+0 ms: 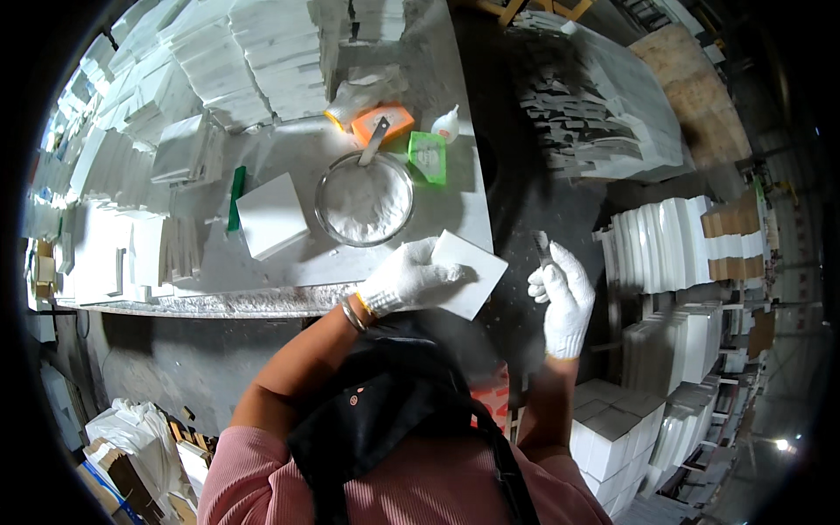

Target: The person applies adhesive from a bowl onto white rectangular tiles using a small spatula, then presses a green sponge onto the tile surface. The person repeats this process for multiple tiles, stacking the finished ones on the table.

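My left hand (407,278), in a white knit glove, is closed on a square white tile (472,273) just off the table's front edge. To its right, my gloved right hand (563,302) pinches a small dark flat blade (542,248), held upright and apart from the tile. Its handle, if any, is hidden by the fingers. Beyond my left hand stands a round clear-rimmed bowl (367,203) filled with white powder or paste. A putty knife (376,138) leans over its far rim. Left of the bowl lies a short stack of white tiles (272,215).
A green strip (236,199) lies beside the stack. Behind the bowl are an orange box (383,123), a green box (428,158) and a white squeeze bottle (446,124). Tall tile stacks (249,66) cover the table's far left. More stacked slabs (661,245) stand to the right.
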Demonstrator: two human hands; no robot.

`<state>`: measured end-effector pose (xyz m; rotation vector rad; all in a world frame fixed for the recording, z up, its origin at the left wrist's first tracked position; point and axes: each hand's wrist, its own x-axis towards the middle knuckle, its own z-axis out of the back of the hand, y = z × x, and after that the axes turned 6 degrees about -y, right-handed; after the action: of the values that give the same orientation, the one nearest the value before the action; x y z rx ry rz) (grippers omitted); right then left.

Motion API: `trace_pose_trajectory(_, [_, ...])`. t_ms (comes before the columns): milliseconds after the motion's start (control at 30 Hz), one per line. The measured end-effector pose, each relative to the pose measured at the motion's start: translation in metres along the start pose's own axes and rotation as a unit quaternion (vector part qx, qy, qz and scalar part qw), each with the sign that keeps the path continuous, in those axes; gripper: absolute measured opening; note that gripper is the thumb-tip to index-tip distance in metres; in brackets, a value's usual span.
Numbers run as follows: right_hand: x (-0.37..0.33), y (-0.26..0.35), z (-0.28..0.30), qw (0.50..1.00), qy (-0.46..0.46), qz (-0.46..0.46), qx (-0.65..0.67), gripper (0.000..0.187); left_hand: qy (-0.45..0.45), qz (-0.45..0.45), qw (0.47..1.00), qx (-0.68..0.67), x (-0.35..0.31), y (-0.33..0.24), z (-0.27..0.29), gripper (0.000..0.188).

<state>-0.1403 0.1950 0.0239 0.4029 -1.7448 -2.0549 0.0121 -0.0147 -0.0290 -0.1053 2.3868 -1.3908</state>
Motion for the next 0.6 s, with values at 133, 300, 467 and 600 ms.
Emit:
trace_pose_trajectory(133, [0.011, 0.010, 0.010, 0.992, 0.103, 0.022, -0.076, 0.025, 0.030, 0.036, 0.998, 0.033, -0.001, -0.007, -0.001, 0.036])
trace_pose_trajectory(300, [0.036, 0.022, -0.013, 0.922, 0.258, 0.225, -0.180, 0.021, 0.047, 0.042, 0.997, 0.042, -0.007, -0.013, -0.001, 0.035])
trace_pose_trajectory(467, [0.038, 0.021, -0.023, 0.879, 0.299, 0.283, -0.240, 0.020, 0.054, 0.067, 0.996, -0.031, -0.009, -0.007, 0.009, 0.037])
trace_pose_trajectory(600, [0.023, 0.023, -0.011, 0.864, 0.337, 0.235, -0.291, 0.022, 0.024, 0.042, 0.999, -0.021, -0.011, -0.008, 0.021, 0.037])
